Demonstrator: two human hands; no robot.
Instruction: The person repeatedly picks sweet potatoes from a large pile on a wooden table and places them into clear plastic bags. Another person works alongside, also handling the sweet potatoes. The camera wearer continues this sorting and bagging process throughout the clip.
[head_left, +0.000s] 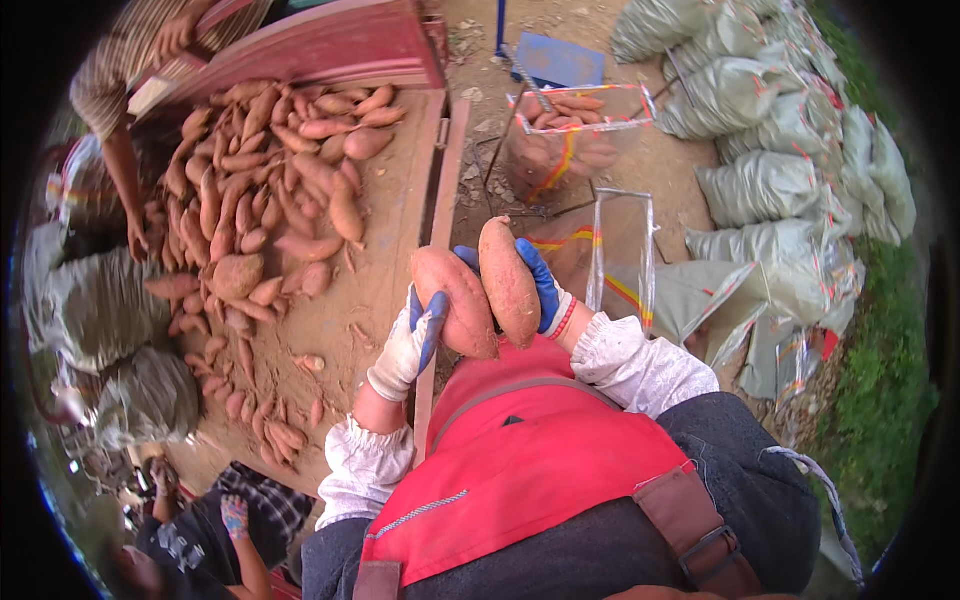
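My left hand (420, 330), in a white glove with blue coating, grips a thick reddish sweet potato (454, 300), its thumb across the near side. Right beside it, my right hand (544, 289) in a similar glove holds a longer, slimmer sweet potato (508, 285) from its right side. The two tubers are held side by side above my red apron (517, 420). To the left, a large heap of sweet potatoes (247, 195) lies on the dusty truck bed (382, 247). Most of my right fingers are hidden behind the tuber.
A clear bag of sweet potatoes (562, 154) stands ahead on the ground, with an open bag on a frame (622, 247) nearer me. Full grey-green sacks (757, 187) line the right. One person's hand (139, 238) touches the heap; another gloved person (217, 525) is at lower left.
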